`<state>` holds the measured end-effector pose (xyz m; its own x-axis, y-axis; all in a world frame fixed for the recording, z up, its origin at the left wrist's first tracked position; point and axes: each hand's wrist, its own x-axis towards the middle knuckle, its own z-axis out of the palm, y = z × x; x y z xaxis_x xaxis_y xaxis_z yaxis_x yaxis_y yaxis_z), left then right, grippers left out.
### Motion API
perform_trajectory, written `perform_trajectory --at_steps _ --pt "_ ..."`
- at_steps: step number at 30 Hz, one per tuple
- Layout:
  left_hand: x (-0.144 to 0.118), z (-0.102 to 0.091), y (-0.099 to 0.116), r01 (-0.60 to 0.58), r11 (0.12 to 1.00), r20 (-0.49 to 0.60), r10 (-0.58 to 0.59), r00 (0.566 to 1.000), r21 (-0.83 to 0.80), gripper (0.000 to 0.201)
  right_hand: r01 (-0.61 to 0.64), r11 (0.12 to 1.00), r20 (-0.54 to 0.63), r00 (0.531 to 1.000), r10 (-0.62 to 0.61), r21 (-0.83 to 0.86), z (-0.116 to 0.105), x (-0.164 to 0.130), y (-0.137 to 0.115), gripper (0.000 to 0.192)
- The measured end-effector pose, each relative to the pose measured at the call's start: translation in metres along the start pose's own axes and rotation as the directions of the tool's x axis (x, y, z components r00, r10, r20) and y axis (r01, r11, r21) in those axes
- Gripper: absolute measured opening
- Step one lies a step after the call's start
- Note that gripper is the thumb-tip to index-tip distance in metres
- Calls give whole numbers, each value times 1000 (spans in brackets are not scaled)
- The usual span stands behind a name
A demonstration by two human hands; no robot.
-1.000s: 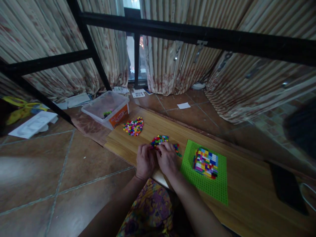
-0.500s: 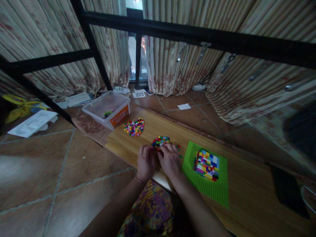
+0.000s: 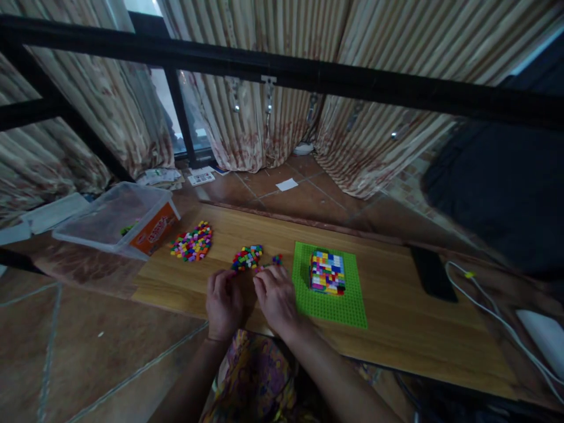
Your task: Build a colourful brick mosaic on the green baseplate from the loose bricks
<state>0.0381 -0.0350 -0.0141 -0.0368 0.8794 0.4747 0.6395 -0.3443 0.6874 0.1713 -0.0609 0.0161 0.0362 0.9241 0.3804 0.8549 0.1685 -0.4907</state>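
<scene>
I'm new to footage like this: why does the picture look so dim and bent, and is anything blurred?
Head view: dim indoor light, brightest at the window; the wide lens bows the black bar and board; the floor corner is smeared; the hands and bricks are dark but readable.

Small multicoloured brick pile [image 3: 247,257], on wooden board, apparently loose

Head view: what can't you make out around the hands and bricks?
- Whether the left hand or right hand pinches a brick: fingers curl over it, frame dim.
- Near edge of the small brick pile: behind fingertips.
- Contents of the plastic tub: too dark, cloudy walls.
</scene>
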Motion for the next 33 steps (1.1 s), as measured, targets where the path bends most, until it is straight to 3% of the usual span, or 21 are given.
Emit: perform_trajectory --at_steps 7,11,14,18,29,33 --pt "1 0 1 -5 999 14 5 1000 52 17 -193 959 -66 975 211 206 -48 -65 32 17" --pt "2 2 2 12 997 23 -14 1000 71 16 -318 930 -217 910 354 181 -79 -89 73 17" --pt "2 3 1 2 996 21 -4 1000 84 16 -359 918 -323 860 395 167 -93 -90 101 20" --pt "2 4 1 -12 995 21 10 1000 101 17 -322 928 -346 863 369 187 -93 -80 120 22" --pt "0 6 -1 12 997 40 -15 999 80 18 -267 940 -308 894 324 213 -80 -70 124 19" --pt "-3 6 1 36 999 72 -39 997 38 19 -262 926 -326 880 345 272 -77 -73 129 19"
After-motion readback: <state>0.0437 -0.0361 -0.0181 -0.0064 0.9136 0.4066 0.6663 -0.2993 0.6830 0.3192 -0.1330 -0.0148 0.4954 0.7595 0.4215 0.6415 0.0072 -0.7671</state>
